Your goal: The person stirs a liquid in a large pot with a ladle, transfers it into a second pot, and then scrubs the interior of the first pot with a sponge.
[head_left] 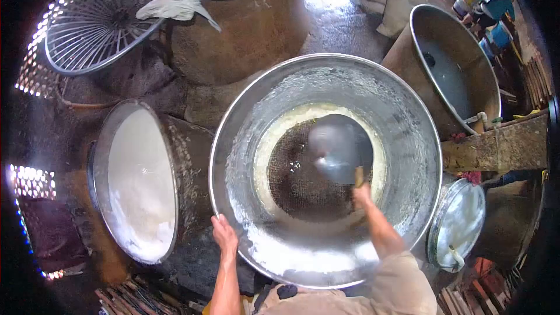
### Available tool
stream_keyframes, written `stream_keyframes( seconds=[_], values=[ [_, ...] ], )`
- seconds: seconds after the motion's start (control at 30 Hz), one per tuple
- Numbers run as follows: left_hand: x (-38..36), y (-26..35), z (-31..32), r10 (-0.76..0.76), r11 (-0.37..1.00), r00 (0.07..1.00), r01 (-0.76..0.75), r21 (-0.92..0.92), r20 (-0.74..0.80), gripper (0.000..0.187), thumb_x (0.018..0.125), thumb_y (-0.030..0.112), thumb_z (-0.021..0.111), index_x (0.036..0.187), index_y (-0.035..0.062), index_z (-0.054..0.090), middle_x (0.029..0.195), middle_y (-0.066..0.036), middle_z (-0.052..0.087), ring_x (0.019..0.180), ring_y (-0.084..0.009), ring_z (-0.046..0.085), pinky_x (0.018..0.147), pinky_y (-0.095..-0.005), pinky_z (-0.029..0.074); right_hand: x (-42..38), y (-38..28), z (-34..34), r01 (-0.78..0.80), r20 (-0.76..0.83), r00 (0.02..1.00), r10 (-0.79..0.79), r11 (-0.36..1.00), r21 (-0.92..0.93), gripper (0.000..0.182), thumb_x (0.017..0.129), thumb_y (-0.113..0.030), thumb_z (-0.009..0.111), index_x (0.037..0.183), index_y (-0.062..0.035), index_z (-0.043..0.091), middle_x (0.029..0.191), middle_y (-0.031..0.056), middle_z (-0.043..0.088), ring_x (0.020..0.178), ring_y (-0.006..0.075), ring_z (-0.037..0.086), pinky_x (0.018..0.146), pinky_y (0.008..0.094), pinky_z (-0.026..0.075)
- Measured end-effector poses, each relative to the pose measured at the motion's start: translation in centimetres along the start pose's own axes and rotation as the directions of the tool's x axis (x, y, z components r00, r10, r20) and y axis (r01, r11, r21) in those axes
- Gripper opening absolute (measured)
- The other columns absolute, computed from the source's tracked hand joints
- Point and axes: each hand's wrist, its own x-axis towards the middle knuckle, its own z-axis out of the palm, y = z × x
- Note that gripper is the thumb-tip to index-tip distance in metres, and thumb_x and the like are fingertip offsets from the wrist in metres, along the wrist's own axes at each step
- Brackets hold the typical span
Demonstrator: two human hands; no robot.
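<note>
A large round metal basin point(335, 262) fills the middle of the view, with a ring of pale residue point(262, 184) low on its inner wall and a dark, mesh-textured round bottom point(291, 189). My left hand point(224, 234) is closed on the basin's near left rim. Inside the basin, my right hand point(361, 196) grips the short wooden handle of a broad, round metal scoop point(338, 146). The scoop is smeared by motion and overlaps the right part of the dark bottom and the pale ring.
On the left stands a vat of white liquid point(140, 186). A spoked round frame point(111, 23) with a white cloth point(175, 7) is at upper left. A tall vat point(455, 70) and a lidded pot point(461, 224) stand right. A person point(494, 6) is far off. Firewood point(137, 297) lies at lower left.
</note>
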Motion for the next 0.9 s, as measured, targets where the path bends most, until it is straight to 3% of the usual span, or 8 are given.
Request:
stream_keyframes(
  seconds=[0.33,0.4,0.43,0.5,0.57,0.63,0.7,0.9],
  values=[
    [-0.2,1.1,0.3,0.0,0.998,0.999,0.003,0.057,-0.039,0.045,0.097,0.039,0.035,0.1,-0.0039,0.047,0.077,-0.025,0.055,0.071,-0.0435,0.053,0.065,-0.0464,0.04,5.0,11.2,0.0,-0.006,-0.073,0.997,-0.04,0.838,-0.546,0.059,0.073,-0.013,0.07,0.119,0.0048,0.037,0.089,0.0215,0.063,0.079,0.0362,0.063,0.064,0.0444,0.05],
    [-0.3,1.0,0.2,0.0,0.998,0.998,0.004,0.061,-0.061,0.046,0.097,0.04,0.035,0.1,-0.004,0.047,0.076,-0.025,0.055,0.071,-0.0439,0.053,0.065,-0.0465,0.04,1.8,13.7,4.0,-0.229,0.342,0.928,0.149,0.951,0.207,0.057,0.079,-0.016,0.061,0.13,-0.0051,0.038,0.087,0.0117,0.06,0.07,0.0237,0.055,0.061,0.0402,0.047],
    [-0.3,0.8,0.4,0.01,0.999,0.998,-0.007,0.043,-0.065,0.047,0.097,0.041,0.035,0.1,-0.004,0.048,0.076,-0.025,0.054,0.071,-0.044,0.053,0.064,-0.0469,0.039,-0.6,11.5,4.9,-0.44,0.443,0.825,0.352,0.891,0.111,0.042,0.082,-0.016,0.058,0.122,-0.008,0.048,0.086,0.0107,0.059,0.078,0.0251,0.054,0.062,0.0415,0.046],
    [0.0,0.5,0.6,0.02,1.0,0.995,-0.019,0.017,-0.095,0.048,0.097,0.042,0.035,0.1,-0.0039,0.048,0.075,-0.026,0.054,0.07,-0.0441,0.053,0.063,-0.0473,0.039,-0.6,16.2,9.7,0.059,0.71,0.702,0.058,0.989,-0.138,0.041,0.09,-0.027,0.05,0.126,-0.0084,0.049,0.117,0.0105,0.055,0.108,0.0263,0.051,0.088,0.0399,0.043],
    [-0.1,0.4,0.4,0.008,0.999,0.996,-0.005,0.042,-0.088,0.049,0.096,0.044,0.034,0.097,-0.0026,0.048,0.074,-0.026,0.054,0.071,-0.0449,0.053,0.063,-0.0482,0.038,-4.0,13.2,17.3,-0.712,0.687,0.621,0.377,0.638,0.293,0.016,0.084,-0.023,0.059,0.083,-0.0073,0.059,0.065,0.0058,0.054,0.053,0.0202,0.053,0.054,0.0385,0.047],
    [-0.2,1.2,-0.2,-0.045,0.998,0.998,0.046,0.032,-0.046,0.047,0.096,0.044,0.034,0.095,-0.0012,0.048,0.079,-0.027,0.056,0.077,-0.0468,0.055,0.066,-0.049,0.04,-4.4,10.3,20.8,-0.646,0.799,0.538,0.27,0.741,0.185,0.013,0.084,-0.018,0.059,0.079,-0.0071,0.054,0.061,0.0037,0.051,0.05,0.0201,0.051,0.047,0.0354,0.045],
    [-0.1,0.3,-0.1,-0.057,0.997,0.998,0.059,0.053,-0.03,0.047,0.096,0.043,0.035,0.096,-0.0018,0.049,0.081,-0.028,0.057,0.079,-0.0468,0.055,0.068,-0.0505,0.04,-6.2,9.0,21.6,-0.732,0.803,0.572,0.17,0.546,0.406,0.027,0.088,-0.024,0.056,0.107,-0.0058,0.057,0.086,0.0073,0.06,0.074,0.0209,0.059,0.061,0.0355,0.05],
    [0.4,-1.2,0.3,-0.031,0.996,0.999,0.032,-0.084,0.018,0.039,0.095,0.034,0.038,0.102,-0.0021,0.051,0.091,-0.032,0.058,0.09,-0.0478,0.055,0.074,-0.0516,0.042,-25.2,-19.2,11.6,-0.211,0.383,0.92,-0.084,0.718,0.664,0.012,0.081,0.001,0.058,0.085,-0.0025,0.046,0.062,0.0032,0.047,0.045,0.0132,0.048,0.038,0.0285,0.043]
  ],
)
